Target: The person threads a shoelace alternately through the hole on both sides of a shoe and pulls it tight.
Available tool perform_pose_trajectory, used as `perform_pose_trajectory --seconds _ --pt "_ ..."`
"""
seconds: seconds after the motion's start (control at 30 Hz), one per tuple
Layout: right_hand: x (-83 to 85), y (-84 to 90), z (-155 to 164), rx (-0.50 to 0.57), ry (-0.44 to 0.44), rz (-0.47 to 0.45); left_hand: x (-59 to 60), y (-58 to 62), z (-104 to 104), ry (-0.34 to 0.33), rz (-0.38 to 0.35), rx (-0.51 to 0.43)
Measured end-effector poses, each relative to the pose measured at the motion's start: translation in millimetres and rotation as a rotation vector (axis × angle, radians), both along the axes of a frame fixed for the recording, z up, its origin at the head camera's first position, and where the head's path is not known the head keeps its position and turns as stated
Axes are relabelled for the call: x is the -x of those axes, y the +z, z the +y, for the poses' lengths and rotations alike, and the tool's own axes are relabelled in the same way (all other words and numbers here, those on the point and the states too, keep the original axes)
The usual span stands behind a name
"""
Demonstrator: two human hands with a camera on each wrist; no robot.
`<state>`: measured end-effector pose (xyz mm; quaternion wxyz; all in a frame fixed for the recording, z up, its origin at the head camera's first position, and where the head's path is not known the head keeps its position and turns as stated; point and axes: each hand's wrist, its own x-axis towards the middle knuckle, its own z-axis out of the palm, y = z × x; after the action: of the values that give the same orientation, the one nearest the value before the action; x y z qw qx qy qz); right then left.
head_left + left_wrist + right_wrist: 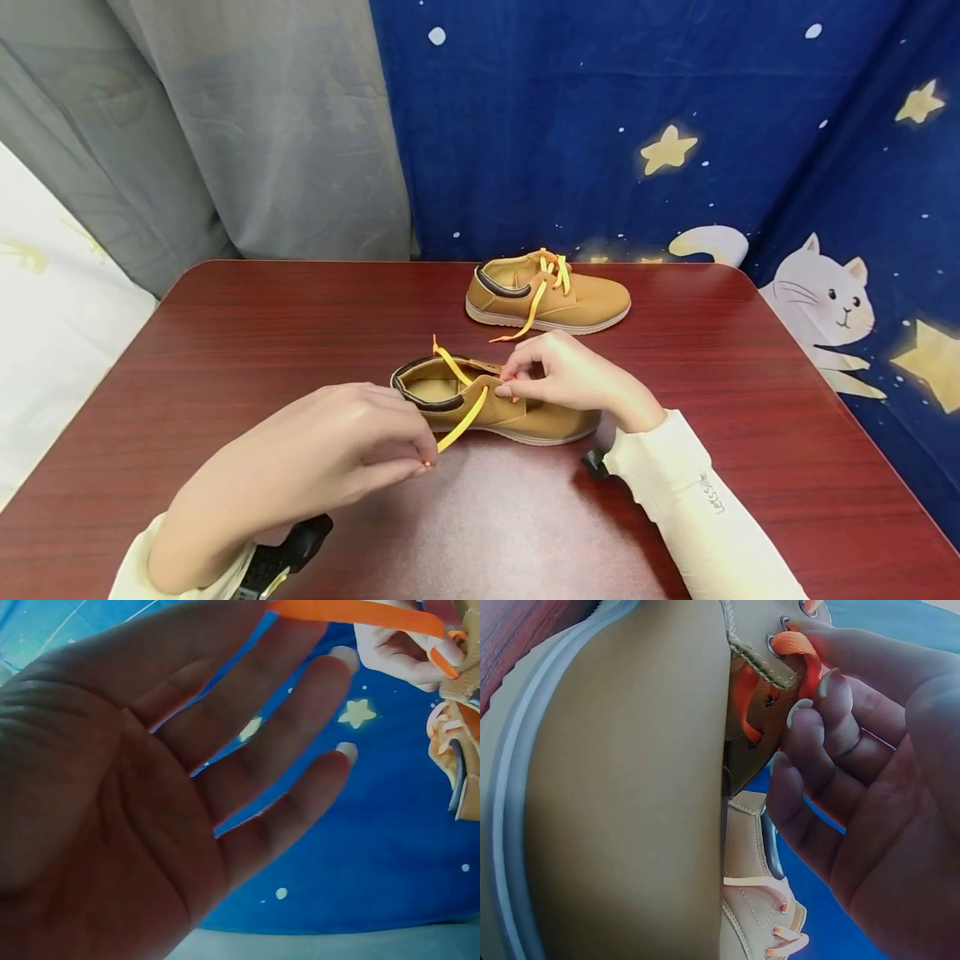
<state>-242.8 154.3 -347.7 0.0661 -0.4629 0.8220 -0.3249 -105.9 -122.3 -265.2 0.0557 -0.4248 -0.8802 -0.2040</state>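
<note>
A tan lace-up shoe (547,421) stands on the table, its toe pointing right. My left hand (367,442) is in front of its heel and pinches the yellow shoelace (467,422) between thumb and index finger. That lace is drawn taut from an upper eyelet and looks orange in the left wrist view (367,613); the other three fingers there are spread apart. My right hand (558,375) is at the eyelets over the tongue. In the right wrist view, its thumb and fingertips pinch a short lace loop (799,646) beside the eyelets. Another lace end lies across the shoe opening.
A matching tan shoe (592,300) sits behind, near the table's far edge, with its yellow lace (534,310) trailing onto the wood. Beyond the dark red table (300,325) hang a grey curtain (277,125) and a blue star-patterned curtain (540,125).
</note>
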Motion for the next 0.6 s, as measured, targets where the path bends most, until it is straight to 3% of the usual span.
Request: perform_pose_trajectory --seconds 0.2,0.4,0.6 --pt "-0.3 0.2 0.6 -0.01 -0.015 -0.014 7.2 -6.5 5.8 0.063 -0.086 0.095" --pt "-0.2 0.4 0.2 0.0 -0.02 -0.037 19.9 -20.5 16.2 0.156 -0.206 0.191" --pt "0.0 2.6 0.4 0.013 -0.031 -0.053 31.6 -32.4 19.7 0.183 -0.279 0.217"
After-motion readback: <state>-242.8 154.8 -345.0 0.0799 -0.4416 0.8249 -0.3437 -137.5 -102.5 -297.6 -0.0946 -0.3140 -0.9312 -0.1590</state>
